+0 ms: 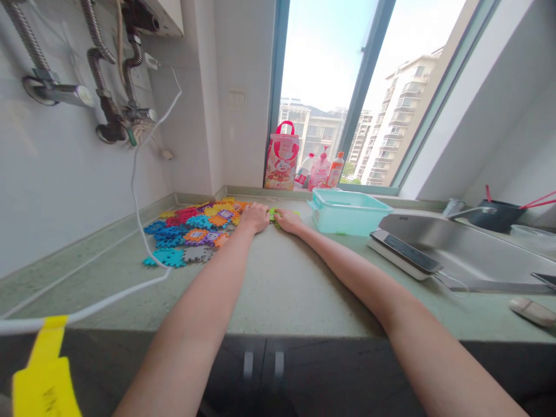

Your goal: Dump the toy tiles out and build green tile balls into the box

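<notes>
My left hand (256, 218) is bent over the right end of a spread of puzzle tiles, its fingertips closed at a light green puzzle tile (273, 214). From the other side my right hand (287, 221) curls its fingers onto the green pieces, close to the left. The hands cover much of the green tiles, so how many there are is hidden. Left of my hands lie orange (195, 236), purple, yellow, red and blue puzzle tiles (171, 234), some overlapping. A grey tile (197, 253) and a turquoise tile (165, 258) lie nearest me.
A turquoise plastic tub (351, 217) stands right of my hands, beside a steel sink (456, 243). A black-topped flat device (406, 253) leans at the sink's rim. A white cable (141, 208) crosses the left counter. A pink bag (282, 162) and bottles (320, 172) line the windowsill.
</notes>
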A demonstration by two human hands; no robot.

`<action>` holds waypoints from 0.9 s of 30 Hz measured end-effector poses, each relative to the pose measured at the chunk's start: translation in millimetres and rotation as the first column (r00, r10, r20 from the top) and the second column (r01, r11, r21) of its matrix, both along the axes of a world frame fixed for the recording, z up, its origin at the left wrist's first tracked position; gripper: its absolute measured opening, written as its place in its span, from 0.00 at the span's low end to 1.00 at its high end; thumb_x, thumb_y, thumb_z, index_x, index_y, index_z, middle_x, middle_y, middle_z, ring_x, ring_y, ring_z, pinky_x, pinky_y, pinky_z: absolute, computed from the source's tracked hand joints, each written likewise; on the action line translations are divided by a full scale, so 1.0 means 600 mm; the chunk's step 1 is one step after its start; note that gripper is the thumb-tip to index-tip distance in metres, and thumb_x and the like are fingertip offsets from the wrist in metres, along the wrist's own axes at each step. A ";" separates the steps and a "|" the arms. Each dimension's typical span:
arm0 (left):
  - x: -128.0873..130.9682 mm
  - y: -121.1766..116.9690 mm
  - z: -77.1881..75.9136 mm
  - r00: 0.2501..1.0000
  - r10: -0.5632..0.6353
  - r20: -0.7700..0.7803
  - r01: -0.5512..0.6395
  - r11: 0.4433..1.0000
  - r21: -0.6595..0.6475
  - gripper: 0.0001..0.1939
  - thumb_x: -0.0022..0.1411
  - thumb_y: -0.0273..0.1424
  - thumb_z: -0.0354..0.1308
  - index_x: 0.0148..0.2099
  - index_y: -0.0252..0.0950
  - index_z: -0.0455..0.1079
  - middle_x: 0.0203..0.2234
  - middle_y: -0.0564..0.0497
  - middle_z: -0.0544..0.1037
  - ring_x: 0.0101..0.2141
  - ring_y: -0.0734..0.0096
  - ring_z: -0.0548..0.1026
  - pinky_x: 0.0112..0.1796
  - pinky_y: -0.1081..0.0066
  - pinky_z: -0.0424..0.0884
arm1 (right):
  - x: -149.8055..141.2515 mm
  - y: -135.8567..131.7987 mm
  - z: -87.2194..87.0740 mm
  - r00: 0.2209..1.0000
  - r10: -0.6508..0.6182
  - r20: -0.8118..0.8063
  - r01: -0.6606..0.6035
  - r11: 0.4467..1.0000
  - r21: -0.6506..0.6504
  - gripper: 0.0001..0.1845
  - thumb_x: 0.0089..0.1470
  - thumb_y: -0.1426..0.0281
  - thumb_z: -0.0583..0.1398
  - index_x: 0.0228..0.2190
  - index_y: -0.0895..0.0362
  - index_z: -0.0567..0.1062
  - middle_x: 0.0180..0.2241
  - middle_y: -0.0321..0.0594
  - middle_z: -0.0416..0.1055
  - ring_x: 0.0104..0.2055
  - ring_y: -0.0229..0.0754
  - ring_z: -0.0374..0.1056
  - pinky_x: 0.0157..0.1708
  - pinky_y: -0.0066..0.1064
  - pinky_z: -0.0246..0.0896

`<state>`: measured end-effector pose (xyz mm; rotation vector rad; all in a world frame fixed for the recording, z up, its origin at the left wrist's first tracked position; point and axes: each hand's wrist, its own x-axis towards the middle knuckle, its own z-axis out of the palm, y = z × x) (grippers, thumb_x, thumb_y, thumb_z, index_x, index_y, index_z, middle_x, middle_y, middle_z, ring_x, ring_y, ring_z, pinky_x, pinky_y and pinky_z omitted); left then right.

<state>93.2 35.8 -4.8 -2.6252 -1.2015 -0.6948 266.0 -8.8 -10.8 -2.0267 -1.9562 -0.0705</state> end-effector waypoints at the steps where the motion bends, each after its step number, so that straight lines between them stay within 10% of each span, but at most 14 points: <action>1: 0.000 -0.002 0.001 1.000 -0.019 -0.006 0.019 1.000 -0.006 0.18 0.73 0.37 0.50 0.55 0.41 0.78 0.53 0.44 0.81 0.55 0.54 0.73 0.58 0.56 0.65 | 0.003 -0.008 0.000 1.000 -0.017 0.002 0.017 1.000 0.001 0.25 0.71 0.62 0.47 0.60 0.54 0.75 0.62 0.49 0.73 0.63 0.54 0.70 0.62 0.45 0.62; 15: -0.003 -0.008 0.010 0.994 -0.103 -0.042 0.101 0.993 -0.056 0.21 0.74 0.42 0.46 0.54 0.49 0.81 0.57 0.51 0.80 0.58 0.59 0.73 0.59 0.58 0.64 | 0.032 -0.149 -0.009 1.000 0.024 -0.014 -0.024 0.999 0.041 0.28 0.66 0.67 0.55 0.65 0.58 0.70 0.64 0.50 0.70 0.65 0.50 0.67 0.65 0.37 0.59; 27: -0.004 -0.002 0.001 0.986 0.163 -0.042 -0.162 0.986 0.029 0.19 0.71 0.37 0.50 0.52 0.42 0.82 0.55 0.40 0.79 0.58 0.49 0.71 0.59 0.51 0.64 | 0.027 -0.193 0.025 0.942 0.334 0.004 -0.334 0.942 -0.017 0.25 0.66 0.67 0.59 0.63 0.53 0.75 0.63 0.46 0.72 0.62 0.49 0.71 0.63 0.34 0.61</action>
